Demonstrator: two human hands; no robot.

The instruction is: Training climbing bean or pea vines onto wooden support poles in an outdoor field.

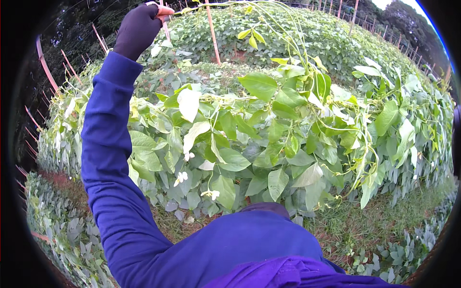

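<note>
My left hand (139,31) is raised high at the upper left, in a dark glove that leaves the fingertips bare. Its fingers are closed, pinching the thin end of a green vine (259,2). From there the vine arches across the top of the view and drops into a leafy climbing plant (283,103) in front of me. The plant has broad green leaves and a few white flowers (180,178) low on its near side. My left arm, in a blue sleeve, reaches up from below. My right hand does not show.
More leafy rows (259,31) stretch behind, with wooden stakes (212,31) rising among them. Grass and brown soil (355,228) lie at the foot of the near row. Low plants (62,235) grow at the lower left, and dark trees stand beyond.
</note>
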